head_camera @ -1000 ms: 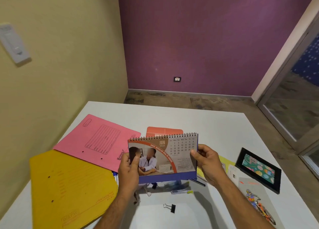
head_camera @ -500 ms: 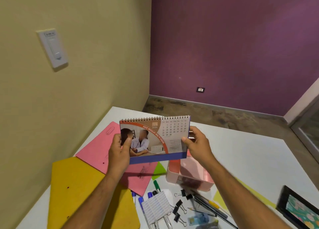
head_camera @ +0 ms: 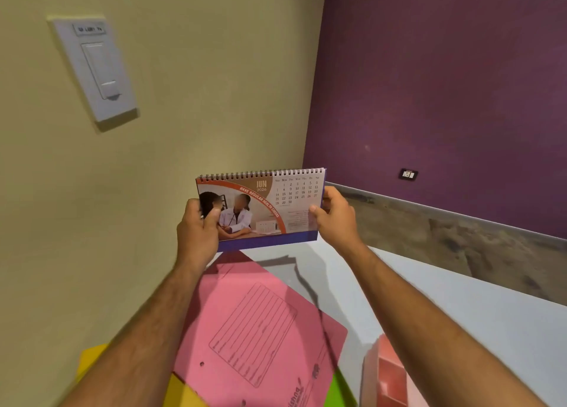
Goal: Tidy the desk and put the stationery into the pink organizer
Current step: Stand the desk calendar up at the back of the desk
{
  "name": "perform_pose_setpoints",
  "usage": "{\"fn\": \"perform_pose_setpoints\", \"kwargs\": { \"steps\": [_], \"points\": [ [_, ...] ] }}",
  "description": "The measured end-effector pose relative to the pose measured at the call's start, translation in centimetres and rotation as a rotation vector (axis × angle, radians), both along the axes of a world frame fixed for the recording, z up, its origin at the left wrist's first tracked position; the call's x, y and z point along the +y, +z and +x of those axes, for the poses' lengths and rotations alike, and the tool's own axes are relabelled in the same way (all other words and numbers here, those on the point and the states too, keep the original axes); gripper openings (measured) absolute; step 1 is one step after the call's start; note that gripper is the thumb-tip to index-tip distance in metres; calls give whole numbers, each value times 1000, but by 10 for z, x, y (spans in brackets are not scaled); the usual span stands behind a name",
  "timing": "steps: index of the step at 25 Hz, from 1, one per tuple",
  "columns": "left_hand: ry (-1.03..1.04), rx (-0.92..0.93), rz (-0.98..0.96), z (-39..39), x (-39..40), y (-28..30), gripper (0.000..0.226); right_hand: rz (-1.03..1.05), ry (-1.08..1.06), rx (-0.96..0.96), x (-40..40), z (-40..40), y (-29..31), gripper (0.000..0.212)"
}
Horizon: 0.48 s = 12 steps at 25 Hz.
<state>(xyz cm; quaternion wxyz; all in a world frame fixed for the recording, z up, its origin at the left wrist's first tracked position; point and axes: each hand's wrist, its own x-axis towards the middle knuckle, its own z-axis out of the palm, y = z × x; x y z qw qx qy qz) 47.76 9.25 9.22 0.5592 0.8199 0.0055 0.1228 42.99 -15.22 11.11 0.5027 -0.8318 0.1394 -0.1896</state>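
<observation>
A spiral-bound desk calendar (head_camera: 270,207), open at June with a blue base, is held upright in the air above the far left corner of the white desk (head_camera: 478,317). My left hand (head_camera: 198,227) grips its left edge and my right hand (head_camera: 336,218) grips its right edge. The pink organizer (head_camera: 388,376) shows partly at the bottom edge, under my right forearm. The other stationery is out of view.
A pink folder (head_camera: 260,330) lies on the desk below the calendar, over a yellow folder (head_camera: 92,360) and a green sheet (head_camera: 340,391). The yellow wall with a white switch plate (head_camera: 95,69) borders the desk on the left; a purple wall stands behind.
Both hands have carried the calendar up and away toward the far left corner. The view has swung left and up, so the pens, binder clips and picture frame have dropped out of sight.
</observation>
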Motion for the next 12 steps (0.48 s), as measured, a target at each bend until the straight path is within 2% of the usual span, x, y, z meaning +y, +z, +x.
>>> {"fn": "perform_pose_setpoints", "kwargs": {
  "steps": [6, 12],
  "points": [
    [66, 34, 1, 71, 11, -46, 11, -21, 34, 8, 7, 82, -48, 28],
    [74, 90, 41, 95, 7, -93, 16, -8, 20, 62, 6, 105, -95, 25]
  ]
}}
